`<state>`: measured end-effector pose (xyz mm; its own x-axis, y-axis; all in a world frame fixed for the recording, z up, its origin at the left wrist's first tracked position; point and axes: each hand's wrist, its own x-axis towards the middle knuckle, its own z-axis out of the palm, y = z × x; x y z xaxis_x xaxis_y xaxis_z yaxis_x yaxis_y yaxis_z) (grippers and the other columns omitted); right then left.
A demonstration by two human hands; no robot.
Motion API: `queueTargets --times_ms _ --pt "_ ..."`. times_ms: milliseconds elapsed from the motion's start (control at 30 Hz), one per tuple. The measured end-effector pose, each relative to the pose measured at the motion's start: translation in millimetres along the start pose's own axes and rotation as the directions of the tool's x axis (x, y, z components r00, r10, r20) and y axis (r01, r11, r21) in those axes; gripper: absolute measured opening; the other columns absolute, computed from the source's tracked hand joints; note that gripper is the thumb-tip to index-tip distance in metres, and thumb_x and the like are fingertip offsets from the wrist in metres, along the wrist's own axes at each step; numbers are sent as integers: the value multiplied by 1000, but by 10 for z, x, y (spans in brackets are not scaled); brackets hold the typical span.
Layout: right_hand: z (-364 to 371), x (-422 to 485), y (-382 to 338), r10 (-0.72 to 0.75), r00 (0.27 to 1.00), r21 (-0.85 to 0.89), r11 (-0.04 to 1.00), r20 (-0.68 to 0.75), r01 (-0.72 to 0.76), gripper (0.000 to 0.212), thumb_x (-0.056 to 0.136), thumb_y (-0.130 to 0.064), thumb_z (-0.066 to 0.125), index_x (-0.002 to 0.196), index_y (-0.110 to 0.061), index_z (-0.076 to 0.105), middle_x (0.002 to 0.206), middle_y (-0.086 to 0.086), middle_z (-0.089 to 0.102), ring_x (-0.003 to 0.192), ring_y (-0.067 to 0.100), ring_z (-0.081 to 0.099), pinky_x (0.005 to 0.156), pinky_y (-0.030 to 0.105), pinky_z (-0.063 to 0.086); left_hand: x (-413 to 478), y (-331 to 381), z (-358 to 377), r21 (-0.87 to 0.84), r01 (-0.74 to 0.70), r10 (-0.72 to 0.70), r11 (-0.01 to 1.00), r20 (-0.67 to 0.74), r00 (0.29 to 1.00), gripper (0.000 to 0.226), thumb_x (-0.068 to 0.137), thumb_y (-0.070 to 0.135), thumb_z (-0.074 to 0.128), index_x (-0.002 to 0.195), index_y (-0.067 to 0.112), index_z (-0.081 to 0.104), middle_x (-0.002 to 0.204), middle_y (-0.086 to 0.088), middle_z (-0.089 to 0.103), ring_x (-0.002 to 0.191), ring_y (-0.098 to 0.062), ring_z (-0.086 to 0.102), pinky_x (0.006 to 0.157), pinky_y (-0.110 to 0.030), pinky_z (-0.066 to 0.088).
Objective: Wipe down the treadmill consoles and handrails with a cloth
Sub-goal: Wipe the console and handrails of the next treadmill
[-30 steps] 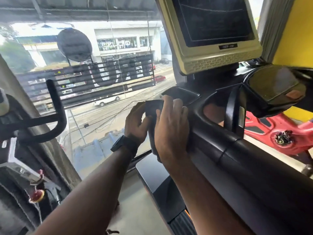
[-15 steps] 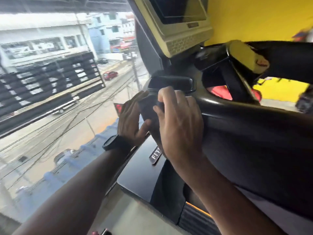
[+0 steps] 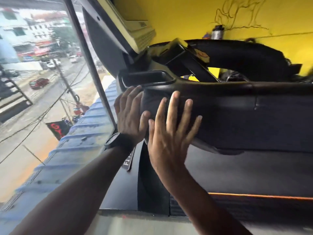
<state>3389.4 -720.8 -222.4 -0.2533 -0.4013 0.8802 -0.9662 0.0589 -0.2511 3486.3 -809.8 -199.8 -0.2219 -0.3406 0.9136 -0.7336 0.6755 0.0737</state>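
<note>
The black treadmill console (image 3: 228, 107) fills the middle right of the head view, with a pocket tray (image 3: 147, 76) on top and a beige screen (image 3: 140, 36) above. A dark cloth (image 3: 150, 101) lies over the console's left end. My left hand (image 3: 130, 114), with a black watch on its wrist, holds the cloth there, thumb in front and fingers behind. My right hand (image 3: 169, 133) is in front of the console's side with its fingers straight and spread, holding nothing and blurred by motion. A curved black handrail (image 3: 254, 56) runs behind the console.
A glass window with a dark frame post (image 3: 88, 65) stands close on the left, with a street far below. The treadmill's dark deck (image 3: 237, 175) lies under the console. A yellow wall (image 3: 186, 14) is behind, and a metal bottle (image 3: 217, 33) stands by it.
My right hand has come off the cloth and spread its fingers. My left hand stays on the cloth at the console's end. The view has swung right and tilted.
</note>
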Motion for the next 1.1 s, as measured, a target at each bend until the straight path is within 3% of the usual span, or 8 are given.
queueTargets --times_ms 100,167,367,533,733,833,933,1100 --pt "97 -26 -74 -18 993 -24 1000 -115 15 37 107 -38 53 138 -21 64 159 4 40 143 34 38 107 71 37 -19 -3 36 -3 2 -2 1000 -28 1000 57 105 43 14 137 10 47 138 -13 55 134 -34 46 108 -58 34" --pt "150 49 -53 -34 991 -9 999 -133 33 34 109 -34 48 135 -23 67 156 -1 46 146 32 38 105 73 36 -19 -13 44 -26 19 -20 999 -19 1000 62 105 45 13 136 7 51 139 -12 55 135 -33 46 109 -57 32" --pt "266 -68 -47 -10 1000 49 999 -13 11 56 105 -44 39 155 -19 42 164 3 33 152 40 22 112 73 23 -51 -72 -22 -156 11 -7 988 24 1000 56 101 34 23 138 7 55 146 -10 52 142 -28 39 115 -54 27" --pt "308 198 154 -113 991 -54 993 -74 110 63 101 -59 43 151 -21 49 158 3 44 148 37 30 111 70 28 -42 -123 -70 -177 -25 38 984 75 996 63 103 42 20 141 6 54 151 -10 47 146 -27 35 117 -52 24" --pt "335 -71 153 198 974 25 980 -108 -196 64 103 -51 43 154 -14 42 162 11 36 149 47 26 109 66 33 -89 -154 -71 -117 -110 127 987 148 981 71 101 52 19 150 6 42 160 -12 32 152 -32 21 120 -57 16" --pt "353 -35 6 38 998 -15 999 -56 -39 71 101 -61 41 155 -15 40 161 10 37 148 48 28 110 67 32 -76 -154 -69 -139 -107 127 984 148 981 65 96 37 25 148 3 42 159 -16 34 152 -34 21 118 -62 18" --pt "304 186 258 -70 995 -68 996 -64 65 65 99 -58 45 152 -20 48 159 5 43 147 41 35 103 62 36 -66 -172 -64 -142 -122 142 982 136 980 65 94 36 28 148 2 43 159 -16 35 151 -34 22 117 -63 19" --pt "330 1 402 275 949 28 961 -154 -274 62 99 -46 49 154 -19 37 161 9 38 149 44 28 109 61 35 -83 -118 -59 -111 -159 173 981 131 976 73 100 53 20 149 3 41 159 -15 35 151 -35 22 118 -63 17"
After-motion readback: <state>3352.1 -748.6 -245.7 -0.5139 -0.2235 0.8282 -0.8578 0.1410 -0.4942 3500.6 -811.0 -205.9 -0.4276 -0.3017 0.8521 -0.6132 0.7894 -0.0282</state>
